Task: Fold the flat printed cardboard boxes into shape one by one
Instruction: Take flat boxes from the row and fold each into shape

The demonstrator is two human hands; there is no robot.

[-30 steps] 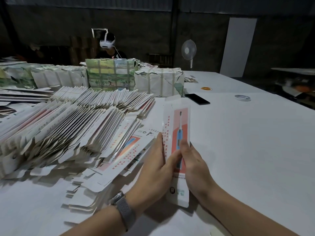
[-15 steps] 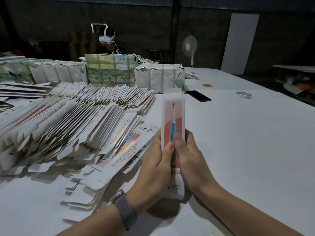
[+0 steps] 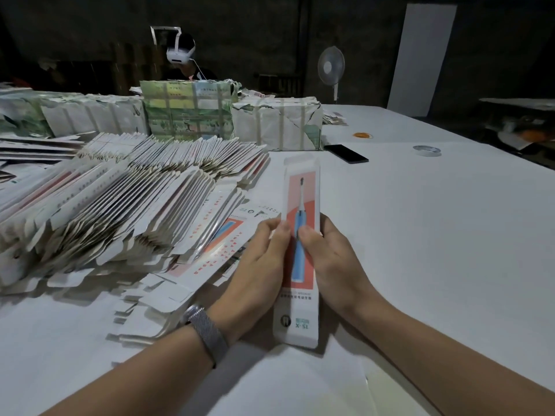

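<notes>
A long narrow printed box (image 3: pixel 301 202) with a blue toothbrush on a red panel is held upright-tilted above the white table (image 3: pixel 435 235). My left hand (image 3: pixel 258 265) grips its left edge, thumb on the front face. My right hand (image 3: pixel 336 262) grips its right edge, thumb also on the front. The box's far flap sticks up and its near end hangs just above the table. A big fanned pile of flat printed boxes (image 3: pixel 120 205) lies to the left, with loose flat ones (image 3: pixel 216 250) under my left hand.
Taped bundles of packed cartons (image 3: pixel 276 124) line the back of the table. A black phone (image 3: pixel 345 153), a tape roll (image 3: pixel 426 150) and an orange disc (image 3: pixel 362 135) lie beyond the box. A person with a white headset (image 3: pixel 180 55) sits behind the bundles. A fan (image 3: pixel 330 67) stands farther back.
The box has gone from a wider flattened face to a narrower squared shape between my hands. Both thumbs have slid a little higher on its front.
</notes>
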